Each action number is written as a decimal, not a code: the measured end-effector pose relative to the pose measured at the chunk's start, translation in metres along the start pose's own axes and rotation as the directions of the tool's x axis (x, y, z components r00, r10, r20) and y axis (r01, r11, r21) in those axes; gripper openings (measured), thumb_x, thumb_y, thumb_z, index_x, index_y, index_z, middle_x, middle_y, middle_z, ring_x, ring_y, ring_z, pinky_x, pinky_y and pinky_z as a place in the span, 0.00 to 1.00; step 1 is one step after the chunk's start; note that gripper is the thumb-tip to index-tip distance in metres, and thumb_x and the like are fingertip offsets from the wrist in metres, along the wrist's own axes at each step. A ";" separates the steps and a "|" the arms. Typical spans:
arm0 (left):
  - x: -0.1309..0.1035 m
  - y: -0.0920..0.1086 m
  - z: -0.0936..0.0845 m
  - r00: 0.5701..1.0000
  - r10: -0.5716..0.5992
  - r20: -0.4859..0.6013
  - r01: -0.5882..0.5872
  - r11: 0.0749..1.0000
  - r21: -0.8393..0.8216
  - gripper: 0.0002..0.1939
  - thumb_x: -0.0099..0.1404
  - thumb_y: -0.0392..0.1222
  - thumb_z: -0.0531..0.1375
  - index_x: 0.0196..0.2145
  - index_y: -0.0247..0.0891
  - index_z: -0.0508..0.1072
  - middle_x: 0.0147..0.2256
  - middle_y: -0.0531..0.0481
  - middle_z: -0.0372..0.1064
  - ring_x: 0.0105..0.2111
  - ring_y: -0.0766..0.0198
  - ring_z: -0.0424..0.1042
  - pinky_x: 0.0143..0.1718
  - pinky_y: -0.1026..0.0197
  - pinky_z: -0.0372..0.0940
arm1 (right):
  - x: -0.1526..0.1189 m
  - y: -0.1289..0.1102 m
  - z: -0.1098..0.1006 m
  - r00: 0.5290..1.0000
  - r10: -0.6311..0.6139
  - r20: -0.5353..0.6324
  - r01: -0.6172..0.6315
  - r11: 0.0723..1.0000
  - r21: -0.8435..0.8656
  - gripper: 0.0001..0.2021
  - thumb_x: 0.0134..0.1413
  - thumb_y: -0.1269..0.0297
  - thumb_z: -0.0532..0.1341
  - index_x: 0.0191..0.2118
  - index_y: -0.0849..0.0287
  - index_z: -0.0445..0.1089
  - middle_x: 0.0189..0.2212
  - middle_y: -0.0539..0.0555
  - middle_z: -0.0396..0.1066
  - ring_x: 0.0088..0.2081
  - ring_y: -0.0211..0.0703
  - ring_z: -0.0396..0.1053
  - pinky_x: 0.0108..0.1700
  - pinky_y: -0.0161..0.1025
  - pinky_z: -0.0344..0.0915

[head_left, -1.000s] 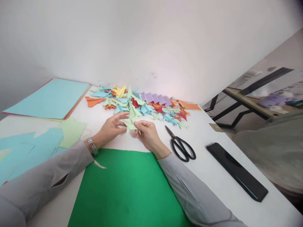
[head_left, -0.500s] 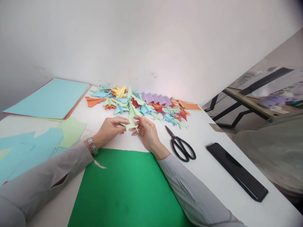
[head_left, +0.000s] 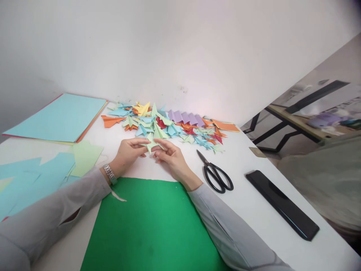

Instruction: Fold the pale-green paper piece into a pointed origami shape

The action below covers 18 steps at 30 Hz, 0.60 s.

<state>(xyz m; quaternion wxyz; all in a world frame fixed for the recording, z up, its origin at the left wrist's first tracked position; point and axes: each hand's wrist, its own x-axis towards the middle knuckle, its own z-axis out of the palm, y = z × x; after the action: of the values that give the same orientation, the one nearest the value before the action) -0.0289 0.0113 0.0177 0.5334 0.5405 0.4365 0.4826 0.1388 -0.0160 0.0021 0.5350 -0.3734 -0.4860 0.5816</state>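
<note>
A small light-green folded paper piece (head_left: 151, 144) with pointed ends is between my hands, just in front of the pile. My left hand (head_left: 126, 153) pinches its left side between thumb and fingers. From the right, the bent fingers of my right hand (head_left: 175, 161) close round the other side, partly hiding the paper. Behind my fingertips, a heap of folded paper shapes (head_left: 160, 131) lies in green, blue, orange, red and yellow. Below my hands is a green sheet (head_left: 152, 222).
Black-handled scissors (head_left: 214, 171) and a long black object (head_left: 282, 205) lie to the right. Stacked coloured sheets (head_left: 60, 116) and cut blue pieces (head_left: 47, 177) are at the left. A purple pleated paper (head_left: 186, 118) and orange paper (head_left: 225, 126) sit by the wall (head_left: 169, 56).
The light-green paper has turned and shifted slightly between my fingers. My right thumb has come forward, and its fingers have changed position. My forearms and the other things have hardly moved.
</note>
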 end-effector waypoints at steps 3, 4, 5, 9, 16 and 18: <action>-0.002 0.004 0.002 0.999 0.017 0.047 -0.019 0.999 0.029 0.12 0.42 0.37 0.68 0.29 0.35 0.80 0.40 0.46 0.73 0.23 0.70 0.69 0.25 0.62 0.69 | 0.001 0.001 -0.001 0.999 -0.007 -0.053 0.007 1.000 0.001 0.18 0.40 0.65 0.69 0.42 0.54 0.74 0.28 0.49 0.73 0.29 0.37 0.70 0.25 0.31 0.65; -0.003 0.004 0.002 0.998 0.017 0.059 -0.019 0.999 0.034 0.12 0.42 0.37 0.68 0.29 0.35 0.80 0.41 0.46 0.73 0.24 0.69 0.70 0.25 0.62 0.69 | 0.001 0.001 -0.001 0.998 -0.010 -0.064 0.010 1.000 -0.004 0.16 0.40 0.65 0.69 0.41 0.55 0.75 0.26 0.48 0.72 0.29 0.37 0.70 0.25 0.31 0.65; -0.003 0.005 0.002 0.998 0.014 0.066 -0.017 0.999 0.041 0.12 0.42 0.37 0.68 0.29 0.35 0.81 0.41 0.46 0.72 0.26 0.68 0.70 0.26 0.62 0.70 | 0.001 0.001 -0.001 0.997 -0.015 -0.070 0.014 1.000 -0.012 0.15 0.41 0.64 0.69 0.39 0.55 0.75 0.24 0.48 0.71 0.28 0.37 0.69 0.25 0.32 0.66; -0.002 0.004 0.002 0.997 0.033 0.067 -0.037 0.997 0.062 0.12 0.39 0.33 0.68 0.27 0.37 0.81 0.37 0.47 0.74 0.39 0.58 0.72 0.37 0.59 0.70 | 0.001 0.000 0.000 0.997 -0.033 -0.076 0.029 0.998 -0.054 0.11 0.41 0.64 0.68 0.35 0.56 0.77 0.21 0.46 0.69 0.25 0.35 0.67 0.25 0.33 0.66; -0.003 0.003 0.003 0.993 0.032 0.111 -0.036 0.999 0.033 0.15 0.40 0.39 0.71 0.30 0.37 0.81 0.36 0.47 0.75 0.36 0.60 0.73 0.34 0.60 0.70 | 0.000 -0.001 0.002 0.989 -0.036 -0.141 0.027 0.998 -0.061 0.09 0.38 0.66 0.68 0.32 0.57 0.77 0.17 0.44 0.67 0.21 0.34 0.64 0.25 0.35 0.66; -0.004 0.003 0.003 0.993 0.011 0.116 -0.015 0.999 0.036 0.15 0.41 0.41 0.71 0.30 0.36 0.81 0.37 0.46 0.75 0.32 0.61 0.72 0.27 0.62 0.69 | 0.000 0.000 0.003 0.987 -0.048 -0.153 0.039 0.998 -0.058 0.09 0.37 0.68 0.68 0.31 0.57 0.76 0.16 0.44 0.66 0.20 0.34 0.63 0.25 0.35 0.65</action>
<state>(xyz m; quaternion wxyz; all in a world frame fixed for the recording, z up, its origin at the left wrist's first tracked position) -0.0266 0.0065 0.0210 0.5447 0.5799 0.4103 0.4457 0.1359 -0.0163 0.0032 0.5731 -0.4209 -0.4669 0.5257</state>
